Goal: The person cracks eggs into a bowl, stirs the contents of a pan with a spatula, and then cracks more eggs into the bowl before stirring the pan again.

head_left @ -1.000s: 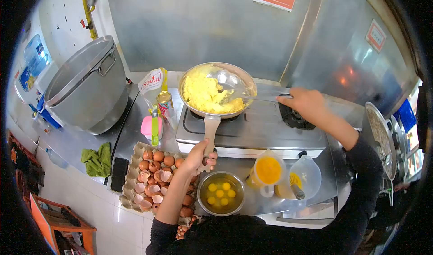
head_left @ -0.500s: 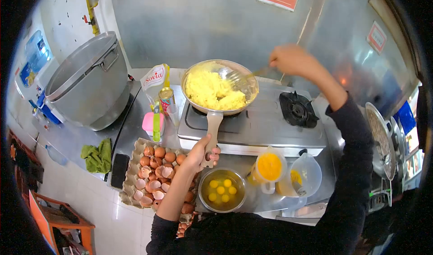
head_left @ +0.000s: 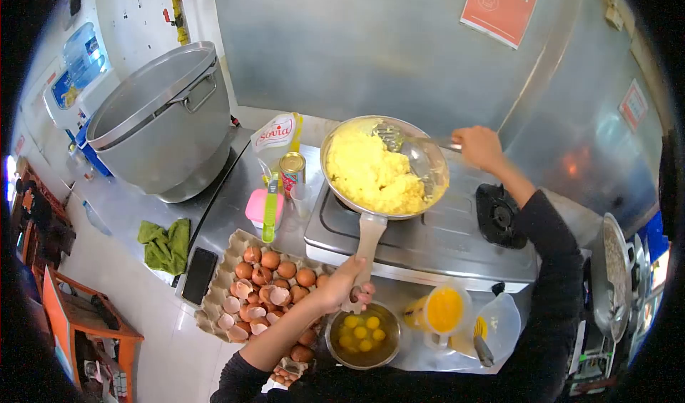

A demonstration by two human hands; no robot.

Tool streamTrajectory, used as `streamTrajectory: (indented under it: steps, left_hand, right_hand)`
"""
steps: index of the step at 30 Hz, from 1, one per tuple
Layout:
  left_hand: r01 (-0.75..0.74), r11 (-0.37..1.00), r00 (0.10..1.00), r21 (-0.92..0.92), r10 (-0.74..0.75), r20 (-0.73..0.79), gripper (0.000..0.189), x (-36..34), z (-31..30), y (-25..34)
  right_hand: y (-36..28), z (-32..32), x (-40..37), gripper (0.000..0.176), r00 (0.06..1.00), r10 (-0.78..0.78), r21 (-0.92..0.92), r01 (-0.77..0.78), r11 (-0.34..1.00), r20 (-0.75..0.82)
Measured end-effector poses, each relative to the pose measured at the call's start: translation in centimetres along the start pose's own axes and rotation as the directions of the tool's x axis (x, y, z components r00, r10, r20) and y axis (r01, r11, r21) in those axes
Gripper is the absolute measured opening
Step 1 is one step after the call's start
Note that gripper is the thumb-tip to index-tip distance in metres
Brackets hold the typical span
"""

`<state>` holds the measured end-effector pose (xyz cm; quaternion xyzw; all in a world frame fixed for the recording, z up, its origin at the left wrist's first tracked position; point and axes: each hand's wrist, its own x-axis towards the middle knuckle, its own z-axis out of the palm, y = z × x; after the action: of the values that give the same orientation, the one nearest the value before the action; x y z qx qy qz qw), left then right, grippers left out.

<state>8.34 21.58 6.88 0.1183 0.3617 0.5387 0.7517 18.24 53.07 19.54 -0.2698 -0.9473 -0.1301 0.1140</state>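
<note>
My left hand (head_left: 342,287) is wrapped round the pale handle (head_left: 370,239) of a frying pan (head_left: 433,150) on the gas stove. Fluffy yellow scrambled egg (head_left: 374,167) fills much of the pan, heaped toward its left and lower side. My right hand (head_left: 479,146) grips a metal whisk (head_left: 389,136), whose wire head rests at the egg's far edge. Below the pan handle sits a metal bowl (head_left: 393,356) with several raw yolks. To its right stand a jug of beaten egg (head_left: 446,309) and a clear jug (head_left: 508,321) with a grey-handled utensil (head_left: 482,350) in it.
An egg tray (head_left: 214,310) holds brown eggs and broken shells at left. Beyond it are a phone (head_left: 200,276), a green cloth (head_left: 165,246), a large pot (head_left: 168,146), a can (head_left: 292,171), a Sovia pouch (head_left: 277,133) and a pink-lidded tub (head_left: 260,207). A second burner (head_left: 499,216) lies right.
The view has shifted, so most things sit lower and further right. The whisk head has moved to the far edge of the pan, and my right hand is lower, closer to the rim.
</note>
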Motion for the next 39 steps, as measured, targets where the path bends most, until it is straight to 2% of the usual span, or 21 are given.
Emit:
streamTrajectory:
  steps: [5, 8, 10, 13, 16, 19, 22, 25, 28, 31, 34, 36, 38, 39]
  left_hand:
    - [0.044, 0.999, 0.999, -0.018, -0.044, 0.007, 0.024, 0.0, -0.3, 0.4]
    - [0.036, 0.999, 0.999, 0.004, -0.036, -0.019, 0.024, -0.2, 0.0, 0.6]
    - [0.017, 1.0, 1.0, 0.017, -0.017, -0.002, 0.023, 0.0, -0.1, 0.7]
    - [0.005, 0.999, 1.0, -0.037, -0.004, 0.023, 0.021, 0.3, -0.5, 0.2]
    - [-0.005, 0.997, 1.0, -0.076, 0.007, 0.027, 0.019, 0.0, -0.5, 0.0]
    - [-0.02, 0.994, 1.0, -0.111, 0.019, -0.005, 0.019, 0.2, -0.2, -0.1]
    - [-0.019, 0.992, 0.999, -0.122, 0.013, -0.049, 0.019, -0.2, 0.2, -0.3]
    - [0.016, 0.99, 0.999, -0.139, -0.022, -0.045, 0.02, -0.1, -0.1, -0.3]
    - [-0.011, 0.994, 0.998, -0.105, 0.004, -0.069, 0.022, -0.1, 0.1, -0.5]
    - [-0.034, 0.998, 0.995, -0.053, 0.029, -0.092, 0.024, -0.3, 0.3, -0.4]
    - [-0.037, 0.999, 0.996, 0.008, 0.037, -0.076, 0.024, -0.1, 0.1, -0.4]
    - [-0.06, 0.997, 0.996, 0.043, 0.063, -0.068, 0.023, 0.1, 0.2, -0.7]
    - [-0.094, 0.992, 0.994, 0.081, 0.098, -0.05, 0.022, -0.1, 0.5, -0.6]
    - [-0.101, 0.992, 0.993, 0.082, 0.105, -0.051, 0.022, 0.0, 0.5, -0.7]
  right_hand:
    - [4.9, 1.3, 6.0, 0.01, 0.969, -0.236, -0.056, 0.241, 0.969, 0.073]
    - [4.4, 1.0, 8.0, 0.011, 0.944, -0.315, -0.08, 0.323, 0.943, 0.102]
    - [1.4, -1.2, 7.7, 0.012, 0.932, -0.35, -0.111, 0.36, 0.926, 0.098]
    - [0.5, -0.7, 8.1, 0.013, 0.871, -0.49, -0.063, 0.49, 0.869, 0.023]
    - [-0.5, -2.1, 6.1, 0.011, 0.775, -0.626, -0.183, 0.63, 0.754, 0.09]
    - [0.1, -2.7, 3.4, 0.019, 0.683, -0.725, -0.341, 0.705, 0.622, 0.09]
    - [2.0, -4.7, -2.7, 0.034, 0.688, -0.712, -0.286, 0.716, 0.637, 0.138]
    - [2.1, -5.7, -8.8, 0.046, 0.801, -0.517, -0.209, 0.585, 0.784, 0.301]
    - [0.4, -8.4, -13.5, 0.05, 0.882, -0.341, -0.218, 0.421, 0.881, 0.325]
    - [-2.7, -13.0, -15.1, 0.046, 0.9, -0.202, -0.177, 0.287, 0.941, 0.385]
    - [-6.0, -12.7, -16.2, 0.036, 0.904, -0.25, -0.166, 0.322, 0.932, 0.346]
    - [-7.2, -8.4, -16.0, 0.03, 0.905, -0.372, -0.072, 0.394, 0.916, 0.208]
    - [-9.4, -5.6, -13.4, 0.022, 0.953, -0.284, 0.082, 0.277, 0.957, 0.102]
    - [-9.4, -4.2, -11.3, 0.02, 0.955, -0.24, 0.013, 0.242, 0.97, 0.175]
